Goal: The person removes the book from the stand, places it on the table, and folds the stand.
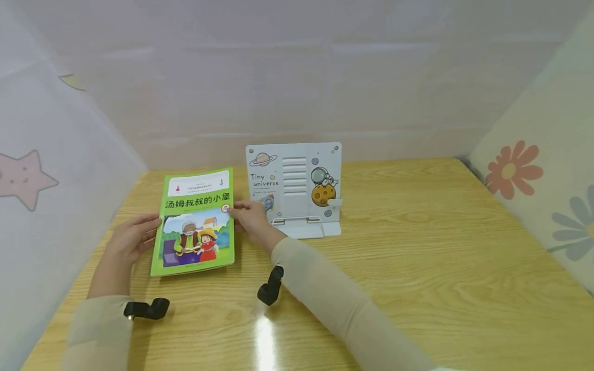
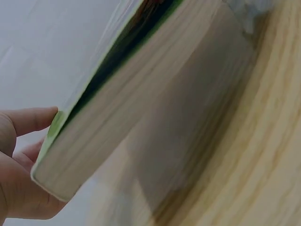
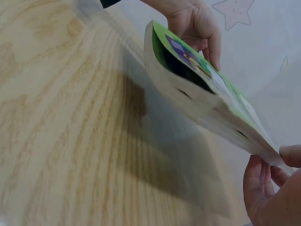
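A thick picture-covered book (image 1: pixel 197 221) with a green border is held just above the wooden table, its cover facing up. My left hand (image 1: pixel 132 239) grips the spine side, the thumb on the cover and the other fingers beneath; the left wrist view shows this hand (image 2: pixel 23 169) at a corner of the book (image 2: pixel 108 108). On the opposite edge my right hand (image 1: pixel 252 219) pinches the pages and cover between thumb and fingers. From the right wrist view, a gap separates the book (image 3: pixel 211 113) from the tabletop, and the front cover bows slightly away from the pages.
Right of the book stands a white metal book stand (image 1: pixel 294 185) with space drawings, a front ledge and wire page holders. The wooden table (image 1: pixel 417 247) is bordered by a pale cloth backdrop (image 1: pixel 297 77) at the back and both sides.
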A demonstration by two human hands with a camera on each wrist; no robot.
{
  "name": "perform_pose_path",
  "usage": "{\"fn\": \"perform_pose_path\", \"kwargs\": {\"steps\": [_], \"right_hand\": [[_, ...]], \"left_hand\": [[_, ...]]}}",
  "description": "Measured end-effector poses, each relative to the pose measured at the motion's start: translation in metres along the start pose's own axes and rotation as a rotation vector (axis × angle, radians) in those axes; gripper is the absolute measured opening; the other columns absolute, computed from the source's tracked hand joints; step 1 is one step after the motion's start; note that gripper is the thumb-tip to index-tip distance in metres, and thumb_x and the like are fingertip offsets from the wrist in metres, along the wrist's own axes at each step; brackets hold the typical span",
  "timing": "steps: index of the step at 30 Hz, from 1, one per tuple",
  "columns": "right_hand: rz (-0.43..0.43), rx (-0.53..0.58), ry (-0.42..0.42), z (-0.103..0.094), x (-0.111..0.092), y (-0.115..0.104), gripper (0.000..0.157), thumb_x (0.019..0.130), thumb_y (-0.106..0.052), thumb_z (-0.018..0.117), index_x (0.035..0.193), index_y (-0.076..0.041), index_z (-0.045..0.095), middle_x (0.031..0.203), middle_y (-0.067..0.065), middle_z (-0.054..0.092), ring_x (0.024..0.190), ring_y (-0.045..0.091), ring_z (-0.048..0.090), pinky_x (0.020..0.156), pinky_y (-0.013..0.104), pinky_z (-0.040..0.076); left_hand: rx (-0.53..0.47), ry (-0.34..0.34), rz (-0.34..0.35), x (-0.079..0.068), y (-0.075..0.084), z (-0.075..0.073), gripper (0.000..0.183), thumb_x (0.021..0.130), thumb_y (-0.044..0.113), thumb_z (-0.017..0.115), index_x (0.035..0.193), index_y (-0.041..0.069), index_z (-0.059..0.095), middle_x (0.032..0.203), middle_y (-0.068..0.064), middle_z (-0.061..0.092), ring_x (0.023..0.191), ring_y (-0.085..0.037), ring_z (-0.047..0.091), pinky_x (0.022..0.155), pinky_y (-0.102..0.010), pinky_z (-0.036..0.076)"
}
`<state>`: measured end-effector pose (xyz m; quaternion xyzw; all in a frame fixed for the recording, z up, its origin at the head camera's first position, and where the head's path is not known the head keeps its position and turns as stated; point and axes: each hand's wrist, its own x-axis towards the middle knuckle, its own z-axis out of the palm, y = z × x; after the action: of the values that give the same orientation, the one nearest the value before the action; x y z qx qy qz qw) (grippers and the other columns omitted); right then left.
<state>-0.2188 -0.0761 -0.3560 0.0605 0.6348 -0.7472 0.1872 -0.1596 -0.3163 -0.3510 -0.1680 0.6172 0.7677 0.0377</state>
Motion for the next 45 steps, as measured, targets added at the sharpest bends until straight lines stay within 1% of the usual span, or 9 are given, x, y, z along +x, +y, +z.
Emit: {"fn": "perform_pose_path", "kwargs": {"steps": [10, 13, 16, 18, 20, 26, 34, 38, 45], "right_hand": [[0.128, 0.012, -0.054, -0.005, 0.011, 0.013, 0.040, 0.076, 0.002, 0.060, 0.115, -0.005, 0.054, 0.086, 0.006, 0.061, 0.077, 0.018, 0.059, 0.068, 0.031, 0.048], [0.171, -0.003, -0.061, -0.006, 0.013, 0.016, 0.046, 0.075, 0.004, 0.060, 0.118, -0.008, 0.052, 0.087, 0.006, 0.061, 0.078, 0.018, 0.058, 0.068, 0.031, 0.049], [0.201, -0.017, -0.070, -0.006, 0.015, 0.019, 0.049, 0.074, 0.004, 0.060, 0.121, -0.011, 0.051, 0.088, 0.006, 0.061, 0.079, 0.019, 0.058, 0.069, 0.032, 0.049], [0.207, -0.038, -0.072, -0.006, 0.016, 0.021, 0.050, 0.074, 0.004, 0.060, 0.121, -0.012, 0.051, 0.088, 0.006, 0.060, 0.079, 0.019, 0.057, 0.069, 0.032, 0.048], [0.201, -0.057, -0.073, -0.005, 0.016, 0.023, 0.051, 0.074, 0.004, 0.060, 0.122, -0.011, 0.050, 0.088, 0.006, 0.060, 0.079, 0.019, 0.057, 0.069, 0.032, 0.048], [0.135, -0.120, -0.063, -0.003, 0.014, 0.027, 0.049, 0.074, 0.005, 0.059, 0.121, -0.007, 0.051, 0.089, 0.004, 0.059, 0.078, 0.016, 0.056, 0.066, 0.030, 0.048], [0.033, -0.139, -0.032, 0.001, 0.012, 0.033, 0.047, 0.074, 0.009, 0.057, 0.119, -0.005, 0.052, 0.092, 0.006, 0.061, 0.078, 0.017, 0.059, 0.062, 0.030, 0.050], [0.014, -0.176, -0.001, 0.004, 0.014, 0.034, 0.047, 0.074, 0.008, 0.058, 0.118, -0.005, 0.053, 0.092, 0.005, 0.060, 0.077, 0.016, 0.059, 0.060, 0.029, 0.050], [-0.029, -0.242, 0.031, 0.008, 0.015, 0.035, 0.048, 0.071, 0.012, 0.057, 0.116, -0.005, 0.055, 0.085, 0.004, 0.058, 0.075, 0.015, 0.056, 0.058, 0.027, 0.049]], "left_hand": [[0.072, 0.024, -0.053, 0.009, -0.009, -0.001, 0.014, 0.079, 0.008, 0.062, 0.075, 0.021, 0.060, 0.070, 0.007, 0.060, 0.066, -0.006, 0.057, 0.060, -0.021, 0.049], [0.110, 0.046, -0.069, 0.013, -0.013, -0.001, 0.012, 0.080, 0.007, 0.060, 0.089, 0.014, 0.057, 0.070, 0.007, 0.060, 0.066, -0.006, 0.058, 0.061, -0.022, 0.049], [0.193, 0.069, -0.088, 0.016, -0.017, -0.001, 0.037, 0.082, 0.008, 0.058, 0.116, 0.004, 0.047, 0.069, 0.009, 0.060, 0.067, -0.005, 0.057, 0.063, -0.021, 0.049], [0.241, 0.076, -0.093, 0.018, -0.019, -0.001, 0.050, 0.083, 0.007, 0.056, 0.127, -0.004, 0.035, 0.069, 0.010, 0.058, 0.067, -0.004, 0.057, 0.063, -0.021, 0.049], [0.276, 0.076, -0.091, 0.019, -0.021, -0.001, 0.055, 0.084, 0.006, 0.053, 0.130, -0.009, 0.027, 0.069, 0.011, 0.057, 0.067, -0.003, 0.056, 0.063, -0.020, 0.048], [0.352, 0.079, -0.080, 0.020, -0.022, 0.003, 0.050, 0.086, 0.005, 0.047, 0.129, -0.010, 0.027, 0.069, 0.013, 0.055, 0.064, -0.002, 0.055, 0.062, -0.019, 0.048], [0.508, 0.127, -0.058, 0.022, -0.021, 0.007, 0.045, 0.088, 0.007, 0.043, 0.128, -0.008, 0.031, 0.103, -0.012, 0.049, 0.065, 0.000, 0.052, 0.061, -0.019, 0.047], [0.535, 0.159, -0.062, 0.023, -0.020, 0.010, 0.045, 0.087, 0.005, 0.043, 0.128, -0.008, 0.032, 0.110, -0.019, 0.047, 0.065, -0.001, 0.050, 0.057, -0.018, 0.045], [0.568, 0.194, -0.086, 0.022, -0.020, 0.014, 0.046, 0.086, 0.006, 0.044, 0.129, -0.005, 0.033, 0.126, -0.024, 0.035, 0.084, -0.013, 0.046, 0.058, -0.013, 0.041]]}}
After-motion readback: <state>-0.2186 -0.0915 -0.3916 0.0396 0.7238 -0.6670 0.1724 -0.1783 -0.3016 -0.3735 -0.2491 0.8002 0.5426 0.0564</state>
